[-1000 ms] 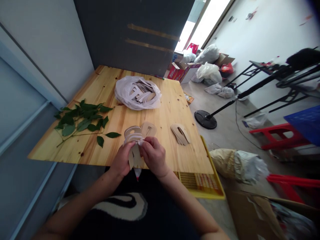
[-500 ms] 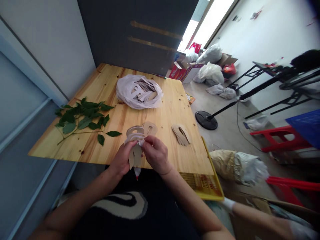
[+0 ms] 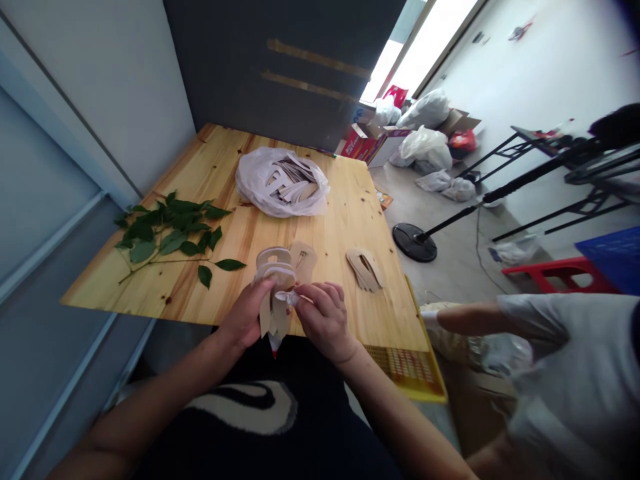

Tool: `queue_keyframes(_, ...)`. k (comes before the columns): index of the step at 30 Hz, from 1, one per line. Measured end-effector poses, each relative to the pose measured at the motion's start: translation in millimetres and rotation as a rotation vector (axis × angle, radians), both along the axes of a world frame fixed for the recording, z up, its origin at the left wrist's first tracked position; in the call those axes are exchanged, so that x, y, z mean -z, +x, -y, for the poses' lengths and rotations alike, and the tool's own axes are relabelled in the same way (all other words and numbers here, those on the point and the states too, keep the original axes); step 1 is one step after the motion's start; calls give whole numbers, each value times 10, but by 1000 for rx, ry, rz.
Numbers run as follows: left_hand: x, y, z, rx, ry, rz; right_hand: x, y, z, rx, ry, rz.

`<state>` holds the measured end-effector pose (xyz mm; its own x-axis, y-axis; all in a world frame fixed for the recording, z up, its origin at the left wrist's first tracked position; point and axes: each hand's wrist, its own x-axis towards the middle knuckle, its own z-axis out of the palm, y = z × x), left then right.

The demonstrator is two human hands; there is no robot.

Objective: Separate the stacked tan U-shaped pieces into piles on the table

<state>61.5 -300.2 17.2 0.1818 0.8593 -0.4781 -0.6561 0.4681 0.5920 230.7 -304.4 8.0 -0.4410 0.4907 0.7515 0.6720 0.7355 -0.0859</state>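
Left hand [image 3: 249, 311] grips cutouts [image 3: 277, 269] at the table's [image 3: 345, 233] six o'clock; right hand [image 3: 325, 317] pinches a white scrap [image 3: 287, 298].
If the left grip loosens, I think the cutouts could slide down.

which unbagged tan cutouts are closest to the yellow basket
The fanned tan cutouts near the right edge of the table; the stack in the left hand and the loose cutouts beside it lie farther left.

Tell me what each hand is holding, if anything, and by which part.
The left hand grips some beige, arch-shaped cut-outs around their middle, thumb on top. The right hand pinches a small white scrap by its right end.
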Motion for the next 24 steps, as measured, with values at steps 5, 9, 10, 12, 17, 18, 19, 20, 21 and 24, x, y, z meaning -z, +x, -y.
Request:
queue_keyframes(5, -33, 15, 79, 7, 54, -64, 96, -21, -78, 35, 35, 5)
queue_keyframes(9, -39, 35, 83, -42, 21, -97, 62, -30, -52, 2, 63, 8)
queue_keyframes(10, -34, 37, 79, -48, 23, -101, 38, -22, -28, -16, 66, 8)
queue_keyframes(12, -19, 34, 65, -66, 45, -103, -16, 4, 30, -68, 67, 0)
queue_keyframes(17, 28, 0, 35, -45, 83, -108, -92, 56, 111, -125, 19, -23)
queue_keyframes(18, 31, -4, 39, -31, 90, -110, -85, 57, 104, -108, 4, -34)
queue_keyframes(19, 31, -6, 48, -17, 101, -109, -71, 56, 90, -87, -10, -48)
queue_keyframes(20, 27, -7, 59, 0, 114, -102, -54, 54, 73, -67, -24, -61)
queue_keyframes(21, 22, -9, 72, 20, 126, -91, -37, 51, 55, -50, -37, -67)
queue_keyframes(24, -2, -16, 103, 91, 138, -75, 2, 39, 17, -28, -43, -50)
